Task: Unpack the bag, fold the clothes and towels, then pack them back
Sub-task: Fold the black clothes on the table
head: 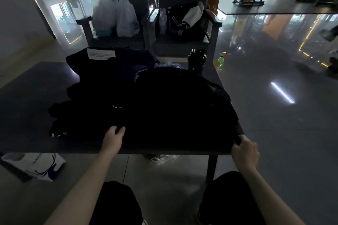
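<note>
Black garment (179, 107) laid out flat, with a near corner in each of my hands.

It covers the right half of the table (27, 107), its hem along the front edge. My left hand (114, 135) has fingers curled into the near-left corner. My right hand (245, 149) is closed round the near-right corner. I judge this grip keeps the cloth taut and square for folding. The other dark clothes (95, 82) are heaped behind, out of the way.

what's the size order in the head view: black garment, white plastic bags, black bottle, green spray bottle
1. black garment
2. white plastic bags
3. black bottle
4. green spray bottle, though it sits farther off, so its true size is unsure
</note>
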Motion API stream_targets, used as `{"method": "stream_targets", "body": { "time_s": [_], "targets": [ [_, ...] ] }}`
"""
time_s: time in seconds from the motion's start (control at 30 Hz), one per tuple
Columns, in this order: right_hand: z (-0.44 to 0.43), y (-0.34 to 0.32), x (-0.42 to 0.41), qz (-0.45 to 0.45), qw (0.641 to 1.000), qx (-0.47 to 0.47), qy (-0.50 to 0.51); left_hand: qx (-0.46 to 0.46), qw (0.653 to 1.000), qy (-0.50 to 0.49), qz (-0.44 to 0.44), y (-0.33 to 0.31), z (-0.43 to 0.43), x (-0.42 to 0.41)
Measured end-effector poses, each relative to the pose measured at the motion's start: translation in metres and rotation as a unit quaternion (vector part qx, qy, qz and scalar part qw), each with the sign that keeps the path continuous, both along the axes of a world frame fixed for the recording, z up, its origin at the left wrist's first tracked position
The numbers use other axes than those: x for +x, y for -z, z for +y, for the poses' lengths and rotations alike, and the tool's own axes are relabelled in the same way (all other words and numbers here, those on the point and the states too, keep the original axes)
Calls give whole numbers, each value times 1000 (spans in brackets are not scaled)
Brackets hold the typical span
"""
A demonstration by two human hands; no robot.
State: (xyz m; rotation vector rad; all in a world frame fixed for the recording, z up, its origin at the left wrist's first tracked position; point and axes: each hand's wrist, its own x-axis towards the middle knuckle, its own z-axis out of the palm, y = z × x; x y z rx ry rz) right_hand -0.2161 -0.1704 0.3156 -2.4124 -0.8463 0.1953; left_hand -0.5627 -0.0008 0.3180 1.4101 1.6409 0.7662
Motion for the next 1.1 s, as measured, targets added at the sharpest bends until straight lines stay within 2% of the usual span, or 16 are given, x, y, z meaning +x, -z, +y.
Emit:
{"method": "stream_targets", "body": {
  "time_s": [0.07,0.13,0.2,0.4,0.6,0.73,0.87,1.0,1.1],
  "targets": [
    [-1,-2,6,16,1000,21,3,-2,997,-12,-75,-4,1,-2],
    [-2,-2,13,40,999,32,2,0,994,-29,-101,-9,1,-5],
    [-4,-2,21,60,998,36,5,6,997,-43,-67,-9,2,-12],
    [-8,1,27,103,993,55,5,17,993,-8,120,-3,-1,-26],
    [-9,-2,28,114,992,50,-3,17,976,-9,219,-3,-9,-18],
    [-7,-1,27,92,995,-12,-27,112,958,39,262,0,-17,1],
    [-4,1,28,64,998,-1,-10,222,905,169,320,7,-21,39],
    [-4,8,38,60,998,-18,-25,112,881,270,372,25,-12,70],
    [0,8,46,72,997,21,-8,62,874,267,401,31,-6,81]
  ]
}}
